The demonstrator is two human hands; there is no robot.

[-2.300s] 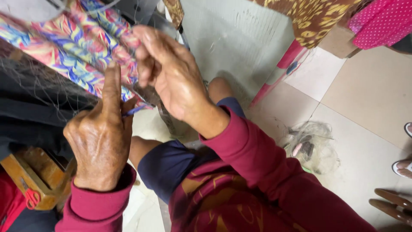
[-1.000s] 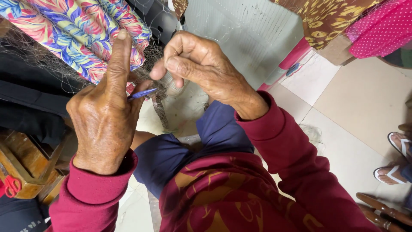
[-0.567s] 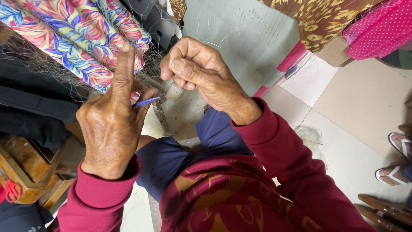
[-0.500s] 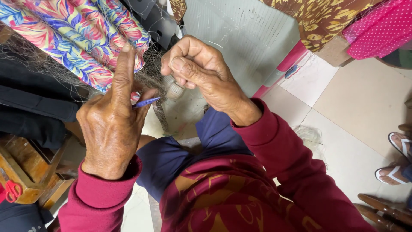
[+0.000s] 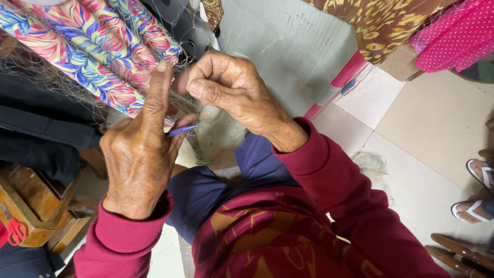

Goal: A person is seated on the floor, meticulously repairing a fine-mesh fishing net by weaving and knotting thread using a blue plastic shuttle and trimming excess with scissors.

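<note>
My left hand (image 5: 139,154) is raised with its forefinger pointing up, and a thin blue netting needle (image 5: 181,131) sticks out between thumb and fingers. My right hand (image 5: 231,90) is closed beside it, fingers pinched on fine net threads. A thin, pale fishing net (image 5: 62,77) hangs in front of both hands and drapes across a bright flowered cloth (image 5: 98,49) behind them. Both wrists wear dark red sleeves, and my lap below is covered by blue and red cloth.
A wooden box (image 5: 31,206) with red scissors (image 5: 13,231) stands at the lower left. A loose heap of net (image 5: 373,164) lies on the tiled floor (image 5: 427,128). Another person's sandalled feet (image 5: 476,190) are at the right edge. Pink dotted cloth (image 5: 453,36) hangs top right.
My right hand has come across from the right and closed up next to the left forefinger. The left hand with the needle has held its place.
</note>
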